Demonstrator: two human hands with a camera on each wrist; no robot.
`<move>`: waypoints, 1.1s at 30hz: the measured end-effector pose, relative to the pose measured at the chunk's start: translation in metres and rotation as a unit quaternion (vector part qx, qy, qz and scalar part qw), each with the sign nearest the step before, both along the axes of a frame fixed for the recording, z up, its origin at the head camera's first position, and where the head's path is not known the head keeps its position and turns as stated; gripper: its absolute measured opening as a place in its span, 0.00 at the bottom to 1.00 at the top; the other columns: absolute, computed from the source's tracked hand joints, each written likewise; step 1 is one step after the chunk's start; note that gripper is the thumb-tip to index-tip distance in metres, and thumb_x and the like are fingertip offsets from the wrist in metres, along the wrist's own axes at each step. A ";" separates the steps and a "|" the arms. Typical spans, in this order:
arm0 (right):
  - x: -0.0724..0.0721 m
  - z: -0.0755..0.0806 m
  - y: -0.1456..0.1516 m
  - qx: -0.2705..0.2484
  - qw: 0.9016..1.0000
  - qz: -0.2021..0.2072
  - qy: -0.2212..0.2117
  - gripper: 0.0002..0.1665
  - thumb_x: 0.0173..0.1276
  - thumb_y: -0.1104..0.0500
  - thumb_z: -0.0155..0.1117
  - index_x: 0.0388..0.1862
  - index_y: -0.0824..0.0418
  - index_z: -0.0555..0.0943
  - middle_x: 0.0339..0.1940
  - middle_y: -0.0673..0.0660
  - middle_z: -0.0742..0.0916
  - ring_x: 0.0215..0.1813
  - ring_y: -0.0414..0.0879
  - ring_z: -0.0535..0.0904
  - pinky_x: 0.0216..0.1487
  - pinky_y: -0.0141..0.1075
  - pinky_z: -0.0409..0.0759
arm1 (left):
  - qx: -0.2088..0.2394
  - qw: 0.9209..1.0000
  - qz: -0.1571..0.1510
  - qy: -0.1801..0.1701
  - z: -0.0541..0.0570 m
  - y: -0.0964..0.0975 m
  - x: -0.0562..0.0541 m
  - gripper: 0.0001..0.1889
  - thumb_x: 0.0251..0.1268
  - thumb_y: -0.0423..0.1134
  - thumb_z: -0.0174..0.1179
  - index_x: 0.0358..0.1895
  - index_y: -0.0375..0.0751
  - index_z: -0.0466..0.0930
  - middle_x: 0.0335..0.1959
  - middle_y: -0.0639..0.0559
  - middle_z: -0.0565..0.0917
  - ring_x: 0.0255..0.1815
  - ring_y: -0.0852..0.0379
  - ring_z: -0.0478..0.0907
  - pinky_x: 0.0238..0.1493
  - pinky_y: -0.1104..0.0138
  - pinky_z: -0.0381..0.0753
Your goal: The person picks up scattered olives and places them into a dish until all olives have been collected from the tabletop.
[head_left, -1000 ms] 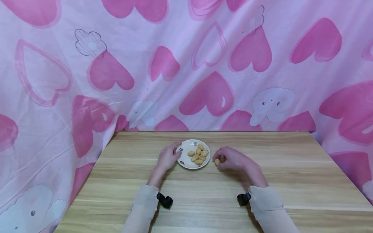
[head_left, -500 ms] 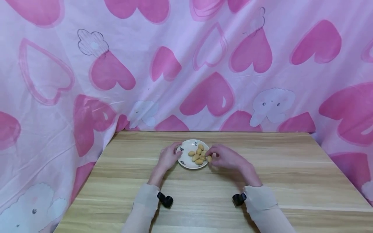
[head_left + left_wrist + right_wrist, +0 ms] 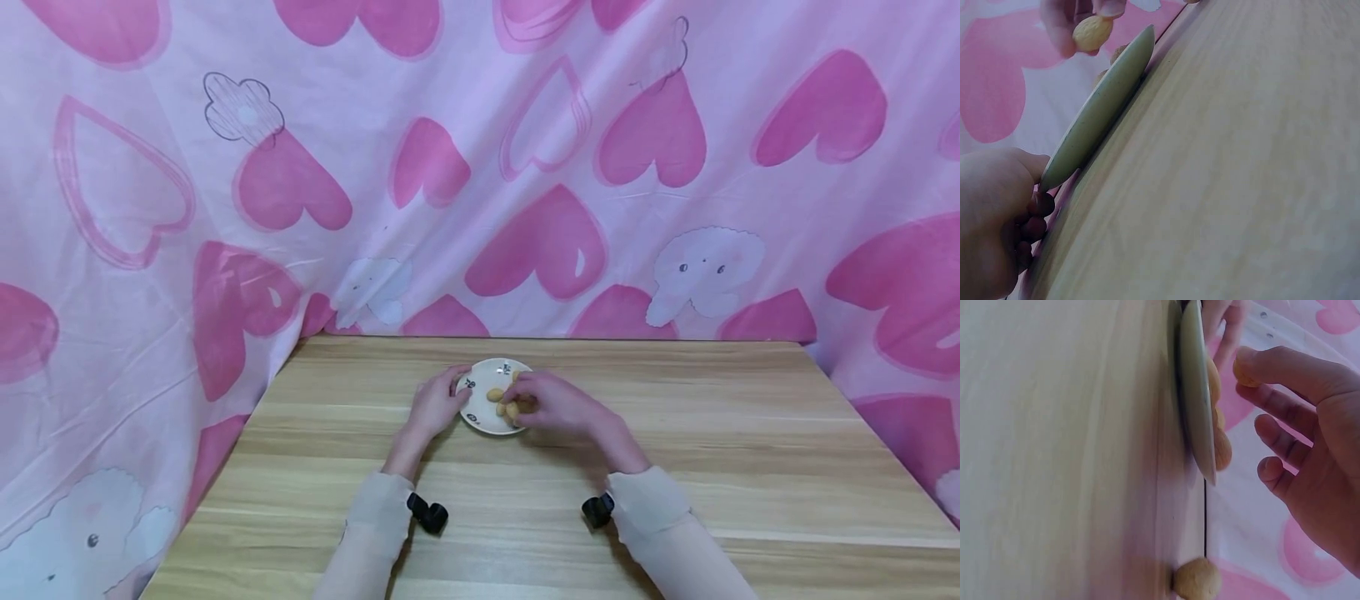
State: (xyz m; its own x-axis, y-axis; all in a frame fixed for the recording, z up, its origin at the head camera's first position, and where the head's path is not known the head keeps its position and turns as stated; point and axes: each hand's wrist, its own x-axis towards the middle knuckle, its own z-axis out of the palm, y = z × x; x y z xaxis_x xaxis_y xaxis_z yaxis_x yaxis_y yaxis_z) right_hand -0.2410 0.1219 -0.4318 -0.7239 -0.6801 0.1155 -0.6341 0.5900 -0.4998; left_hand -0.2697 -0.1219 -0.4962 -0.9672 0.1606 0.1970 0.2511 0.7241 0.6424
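Note:
My right hand pinches a tan, wrinkled walnut between thumb and fingertips, above the right side of a small white plate. In the right wrist view the same walnut shows past the thumb tip, while the other fingers hang loose. Several more walnuts lie on the plate, partly covered by my right hand in the head view. My left hand grips the plate's left rim, thumb on the edge and the other fingers curled beside and below it.
A single walnut sits on the wooden table apart from the plate, seen in the right wrist view. Behind the table's far edge hangs a pink cloth with heart prints.
My right hand has moved left with the walnut, from the table beside the plate to over the plate. My left hand has stayed on the rim.

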 end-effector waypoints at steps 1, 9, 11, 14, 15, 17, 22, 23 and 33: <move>-0.001 0.000 -0.002 -0.002 1.000 0.008 0.002 0.15 0.63 0.59 0.71 0.50 0.54 0.86 0.42 0.46 0.84 0.45 0.46 0.77 0.49 0.36 0.75 | -0.001 1.000 -0.001 0.001 0.000 0.000 0.000 0.24 0.66 0.43 0.63 0.65 0.47 0.76 0.23 0.57 0.74 0.25 0.59 0.69 0.55 0.52 0.69; -0.010 -0.001 -0.016 0.013 0.999 0.039 0.016 0.17 0.61 0.62 0.70 0.50 0.58 0.86 0.45 0.48 0.85 0.47 0.48 0.77 0.52 0.38 0.76 | 0.002 1.000 -0.004 -0.004 0.000 -0.001 0.001 0.25 0.66 0.42 0.63 0.66 0.47 0.76 0.23 0.57 0.74 0.24 0.60 0.69 0.54 0.54 0.67; -0.012 -0.001 -0.018 0.023 0.999 0.038 0.016 0.17 0.60 0.62 0.70 0.50 0.58 0.86 0.45 0.48 0.84 0.47 0.49 0.77 0.52 0.38 0.75 | 0.001 1.000 -0.004 -0.004 0.000 -0.001 0.000 0.25 0.66 0.42 0.63 0.66 0.47 0.76 0.23 0.57 0.75 0.24 0.60 0.69 0.53 0.55 0.67; -0.015 -0.002 -0.021 0.038 0.999 0.036 0.013 0.18 0.60 0.62 0.70 0.50 0.56 0.86 0.44 0.48 0.84 0.48 0.48 0.76 0.52 0.37 0.74 | -0.004 1.000 -0.004 -0.001 -0.001 -0.001 0.000 0.25 0.66 0.42 0.63 0.66 0.48 0.76 0.23 0.57 0.75 0.24 0.60 0.68 0.51 0.56 0.67; -0.016 -0.002 -0.022 0.039 0.998 0.037 0.012 0.18 0.60 0.62 0.70 0.50 0.57 0.86 0.45 0.48 0.84 0.49 0.48 0.75 0.53 0.38 0.74 | -0.006 1.000 -0.004 -0.001 -0.001 -0.001 0.000 0.25 0.66 0.42 0.63 0.66 0.48 0.76 0.23 0.57 0.75 0.23 0.60 0.68 0.50 0.57 0.67; -0.017 -0.003 -0.025 0.047 0.998 0.039 0.009 0.17 0.60 0.62 0.70 0.50 0.56 0.87 0.46 0.48 0.85 0.51 0.46 0.74 0.55 0.38 0.73 | -0.007 1.000 -0.003 -0.003 0.000 0.000 0.000 0.25 0.66 0.42 0.63 0.66 0.48 0.76 0.23 0.57 0.74 0.23 0.60 0.68 0.49 0.58 0.66; -0.019 -0.005 -0.031 0.062 0.996 0.053 0.020 0.16 0.61 0.61 0.71 0.50 0.55 0.87 0.49 0.48 0.85 0.55 0.45 0.73 0.61 0.41 0.72 | -0.006 1.000 -0.002 -0.008 0.001 0.000 0.000 0.25 0.66 0.42 0.63 0.66 0.48 0.75 0.22 0.56 0.74 0.24 0.59 0.68 0.49 0.58 0.66; -0.019 -0.006 -0.031 0.063 0.996 0.056 0.023 0.16 0.61 0.61 0.70 0.49 0.55 0.87 0.48 0.48 0.85 0.55 0.45 0.73 0.61 0.41 0.72 | -0.007 1.000 -0.002 -0.007 0.001 0.000 0.000 0.25 0.66 0.42 0.63 0.66 0.48 0.76 0.22 0.56 0.74 0.24 0.59 0.68 0.49 0.58 0.66; -0.018 -0.009 -0.033 0.072 0.995 0.058 0.024 0.16 0.61 0.61 0.70 0.50 0.55 0.87 0.47 0.48 0.86 0.55 0.46 0.73 0.63 0.42 0.69 | -0.006 1.000 -0.005 0.002 0.001 0.000 0.000 0.24 0.66 0.41 0.64 0.65 0.46 0.76 0.22 0.57 0.74 0.24 0.59 0.68 0.47 0.57 0.66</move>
